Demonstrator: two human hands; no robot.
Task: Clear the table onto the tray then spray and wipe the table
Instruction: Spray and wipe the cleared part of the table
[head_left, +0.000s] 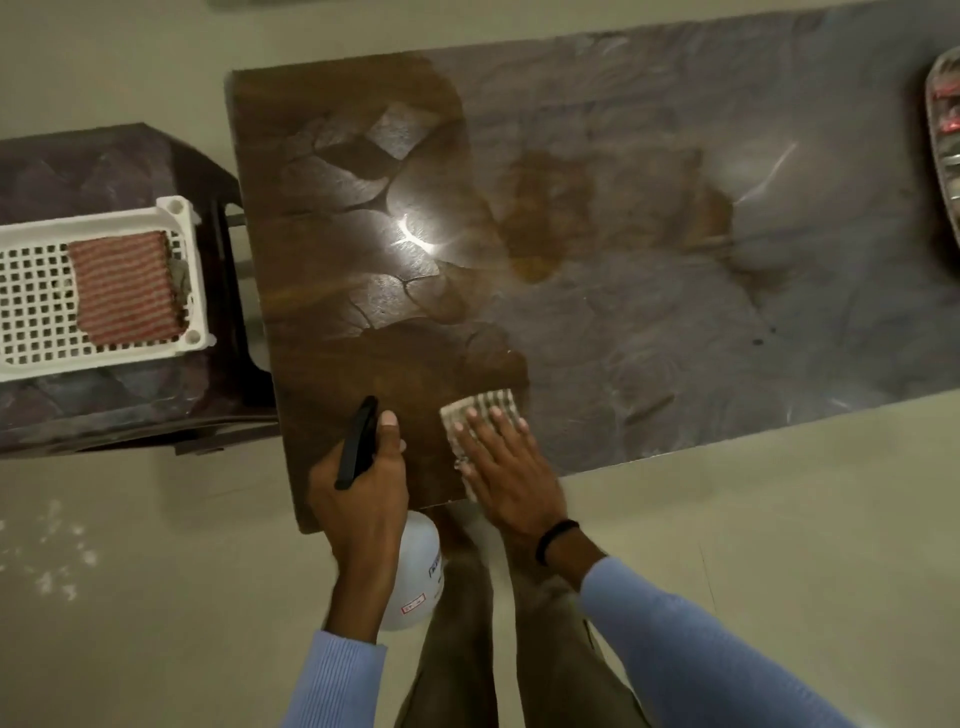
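Observation:
A long dark wooden table stretches from the middle to the right, its surface streaked with wet patches. My left hand grips a spray bottle by its black trigger head, the white body hanging below the table's near edge. My right hand lies flat with straight fingers on a striped grey cloth, pressing it against the table's near left corner. At the far right edge, a tray with items on it is partly cut off.
A white plastic lattice basket holding a folded red-striped cloth stands on a dark side table to the left. Pale floor surrounds the furniture. My legs are below the table's near edge.

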